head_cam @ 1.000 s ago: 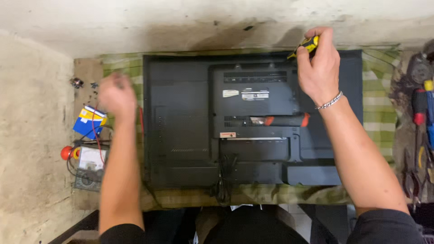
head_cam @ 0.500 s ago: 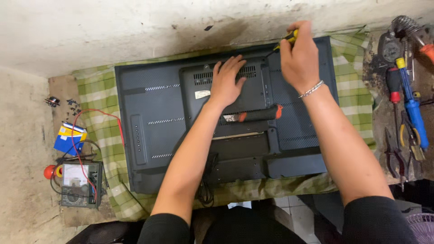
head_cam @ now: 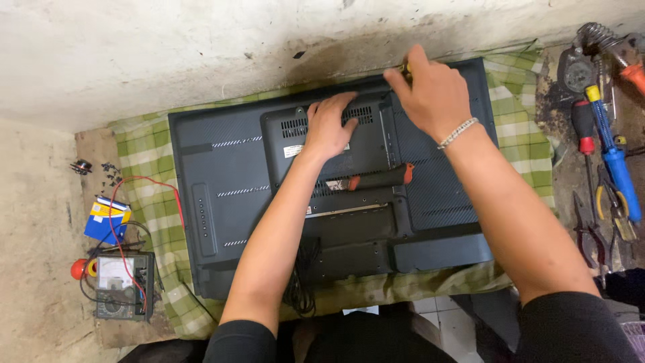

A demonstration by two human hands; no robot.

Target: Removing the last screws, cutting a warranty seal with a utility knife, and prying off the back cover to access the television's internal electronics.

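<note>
While my left hand (head_cam: 330, 126) lies flat and open on the television (head_cam: 228, 188), my right hand (head_cam: 433, 94) at two o'clock grips a screwdriver (head_cam: 403, 68).

Left hand (head_cam: 329, 128) flat (right hand (head_cam: 433, 94) clenched)

Right hand (head_cam: 433, 91) covers most of whatever tool it's gripping, only a tiny yellow-black bit pokes out by the fingers, so can't tell the tip or where it meets the TV back panel (head_cam: 222, 175). Left hand (head_cam: 330, 124) hides part of the vent slots. Small dark bits (head_cam: 107, 167) at far left are too small to ID, screws maybe. Tools (head_cam: 615, 161) on the right get cut off by the frame edge. Both arms hide the panel's lower middle.
</note>
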